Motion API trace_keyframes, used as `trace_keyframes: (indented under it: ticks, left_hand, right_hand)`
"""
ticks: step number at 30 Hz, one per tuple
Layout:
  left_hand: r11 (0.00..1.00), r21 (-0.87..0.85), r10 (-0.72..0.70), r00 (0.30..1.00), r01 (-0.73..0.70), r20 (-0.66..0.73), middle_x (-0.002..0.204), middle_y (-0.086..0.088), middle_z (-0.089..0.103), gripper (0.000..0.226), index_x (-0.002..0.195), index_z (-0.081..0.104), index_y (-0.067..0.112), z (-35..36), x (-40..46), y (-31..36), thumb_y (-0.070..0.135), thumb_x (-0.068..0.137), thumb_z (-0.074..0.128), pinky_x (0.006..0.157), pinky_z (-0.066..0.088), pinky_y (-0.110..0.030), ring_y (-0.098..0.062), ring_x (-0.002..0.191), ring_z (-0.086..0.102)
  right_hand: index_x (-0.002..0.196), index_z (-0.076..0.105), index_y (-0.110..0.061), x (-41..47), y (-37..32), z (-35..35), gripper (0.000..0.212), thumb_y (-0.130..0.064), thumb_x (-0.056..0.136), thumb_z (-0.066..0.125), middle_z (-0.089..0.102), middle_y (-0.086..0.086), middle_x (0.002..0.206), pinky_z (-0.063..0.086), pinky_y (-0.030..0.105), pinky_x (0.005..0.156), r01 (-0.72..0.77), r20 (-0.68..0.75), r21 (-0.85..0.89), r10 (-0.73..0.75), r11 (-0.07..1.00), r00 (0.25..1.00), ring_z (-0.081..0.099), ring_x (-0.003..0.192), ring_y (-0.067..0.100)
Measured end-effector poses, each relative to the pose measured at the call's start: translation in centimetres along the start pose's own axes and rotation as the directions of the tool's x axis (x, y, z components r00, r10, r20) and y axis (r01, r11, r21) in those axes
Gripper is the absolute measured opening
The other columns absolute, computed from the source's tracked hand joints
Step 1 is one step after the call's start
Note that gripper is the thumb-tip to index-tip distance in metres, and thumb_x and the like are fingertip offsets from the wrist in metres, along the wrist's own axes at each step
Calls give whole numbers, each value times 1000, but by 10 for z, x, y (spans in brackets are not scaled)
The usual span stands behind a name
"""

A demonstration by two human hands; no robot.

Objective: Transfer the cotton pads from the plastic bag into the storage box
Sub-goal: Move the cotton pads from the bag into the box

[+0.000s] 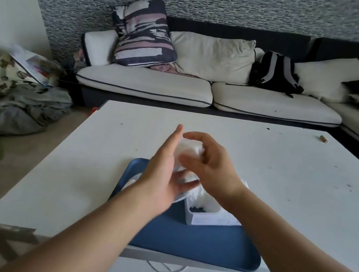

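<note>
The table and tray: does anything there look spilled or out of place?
Nothing looks spilled. The storage box sits upright on the blue tray, with cotton pads heaped above its rim. One small brownish object lies alone near the table's far right edge; I cannot identify it.

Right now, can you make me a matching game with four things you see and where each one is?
Things:
1. backpack
2. storage box
3. blue tray
4. plastic bag

Places:
A. on the white table
B. between the two hands
C. on the sofa
D. on the tray

Pairs: 1-C, 2-D, 3-A, 4-B
</note>
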State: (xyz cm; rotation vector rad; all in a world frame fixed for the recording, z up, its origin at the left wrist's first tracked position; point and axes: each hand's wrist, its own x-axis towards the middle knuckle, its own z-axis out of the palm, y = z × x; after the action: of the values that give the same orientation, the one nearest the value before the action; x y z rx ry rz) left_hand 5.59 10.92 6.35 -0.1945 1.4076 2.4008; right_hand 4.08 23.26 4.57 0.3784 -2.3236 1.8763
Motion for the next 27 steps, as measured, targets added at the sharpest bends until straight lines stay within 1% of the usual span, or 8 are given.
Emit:
trace_keyframes:
  ticks: [2,6,9,12,14,18,25,27]
  left_hand:
    - [987,-160,6,1000,-7,-9,88,-1,75,40,99,71,20,7,1,-9,59,89,63,67,56,-31,-14,76,74]
    - [954,-297,32,997,-50,-63,101,1,77,26,112,69,21,7,8,-14,40,94,67,74,57,-27,-13,93,76]
    - [973,-230,-8,1000,8,1,96,1,76,10,97,72,20,-4,13,-12,25,95,65,72,56,-29,-14,87,75]
    - [990,-85,-102,990,110,97,106,-8,73,14,89,76,12,-13,11,-5,13,76,76,84,56,-31,-20,91,72]
    - [991,20,-131,976,129,177,98,-8,75,15,84,79,15,-15,6,0,18,69,79,83,54,-33,-20,85,72]
    - [988,80,-150,950,132,275,92,-6,72,36,104,72,16,-19,4,5,45,83,71,70,58,-31,-18,79,70]
    - [985,77,-169,951,154,260,92,-6,69,40,89,80,18,-21,9,-1,54,88,64,111,39,-41,-18,87,67]
    - [982,58,-190,944,181,271,93,-6,70,41,91,80,18,-21,9,-1,55,88,63,110,42,-41,-19,88,68]
  right_hand:
    - [127,57,-17,0,-2,11,44,-2,87,67,70,-1,100,55,22,72,133,-49,-215,-147,967,988,68,83,3]
    - [143,42,-22,-5,-5,19,66,-6,84,67,64,-4,131,52,26,96,153,-8,-269,-161,951,987,63,113,8]
    - [150,33,-24,-6,-8,13,86,-4,76,72,56,-5,141,51,25,98,181,59,-251,-172,951,983,59,123,7]
    - [153,30,-27,-3,-7,-4,105,-7,67,88,50,-8,145,49,23,98,161,177,-245,-119,956,977,47,133,1]
    - [152,32,-28,-3,-7,-12,110,-13,62,95,55,-6,138,51,25,98,126,249,-276,-56,953,967,50,129,1]
    - [147,42,-23,-4,-5,-11,105,-13,59,97,68,-2,118,55,32,94,128,223,-262,-69,956,972,63,112,7]
    - [146,43,-25,-5,-4,-11,107,-22,55,99,67,-5,117,53,32,99,137,243,-250,-74,959,967,62,112,8]
    - [145,46,-23,-4,-1,-11,105,-22,55,100,69,0,112,54,38,96,143,228,-237,-88,961,970,64,106,13]
